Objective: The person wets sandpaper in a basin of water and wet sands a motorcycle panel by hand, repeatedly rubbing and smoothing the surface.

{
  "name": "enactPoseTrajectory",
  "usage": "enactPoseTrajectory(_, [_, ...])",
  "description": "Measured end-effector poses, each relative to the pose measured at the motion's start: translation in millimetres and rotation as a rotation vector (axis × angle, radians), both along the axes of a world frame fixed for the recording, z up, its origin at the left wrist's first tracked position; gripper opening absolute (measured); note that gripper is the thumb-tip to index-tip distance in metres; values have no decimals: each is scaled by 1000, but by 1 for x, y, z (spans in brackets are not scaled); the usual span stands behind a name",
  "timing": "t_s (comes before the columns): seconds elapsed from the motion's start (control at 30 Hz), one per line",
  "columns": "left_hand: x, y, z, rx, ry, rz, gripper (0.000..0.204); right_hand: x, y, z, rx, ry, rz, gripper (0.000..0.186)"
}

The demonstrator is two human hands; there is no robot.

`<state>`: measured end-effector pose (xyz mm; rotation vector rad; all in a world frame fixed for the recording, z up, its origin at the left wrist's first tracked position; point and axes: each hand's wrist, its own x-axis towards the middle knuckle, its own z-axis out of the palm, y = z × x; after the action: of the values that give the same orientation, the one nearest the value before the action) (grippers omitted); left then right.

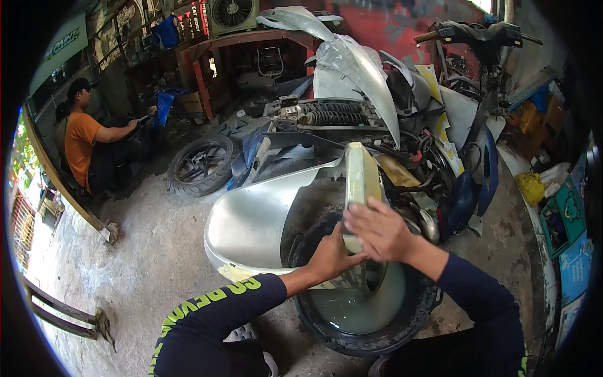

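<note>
A large silver motorcycle body panel (pixel 245 217) lies across a round black tub (pixel 358 347) of cloudy water (pixel 361 309). Its narrow raised end (pixel 363 173), patched yellowish and grey, points away from me. Low on this end, my left hand (pixel 328 259) grips the edge, thumb up. My right hand (pixel 380 229) lies over the end with its fingers stretched out flat and close together. Whether something thin is under the right palm is hidden.
Beyond the tub stand a stripped motorcycle frame with a black spring shock (pixel 333 114) and more silver panels (pixel 358 66). A loose wheel (pixel 202 162) lies left of them. Far left, a person in an orange shirt (pixel 80 147) sits low. Green crates (pixel 568 210) line the right.
</note>
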<state>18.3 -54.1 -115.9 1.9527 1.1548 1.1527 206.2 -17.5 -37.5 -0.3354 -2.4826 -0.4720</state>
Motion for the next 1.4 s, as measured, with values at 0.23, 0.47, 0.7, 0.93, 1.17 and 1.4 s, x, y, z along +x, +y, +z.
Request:
enactPoseTrajectory(0.23, [-16,-1,25,-221,137,-184,115,36,-46,6,-302,36,-48,24])
enactPoseTrajectory(0.47, [-8,14,62,525,478,134,127,59,-45,2,-560,229,-226,21])
enactPoseTrajectory(0.7, [-1,49,82,588,666,283,113,65,-42,-10,-761,270,-284,19])
enactPoseTrajectory(0.93, [1,23,61,602,689,233,116,85,-34,-17,-927,302,-417,21])
enactPoseTrajectory(1.17, [-22,-6,37,644,850,158,115,85,-32,-23,-902,253,-444,27])
enactPoseTrajectory(1.4, [-27,-51,0,678,931,-27,103,91,-39,-51,-1082,195,-515,27])
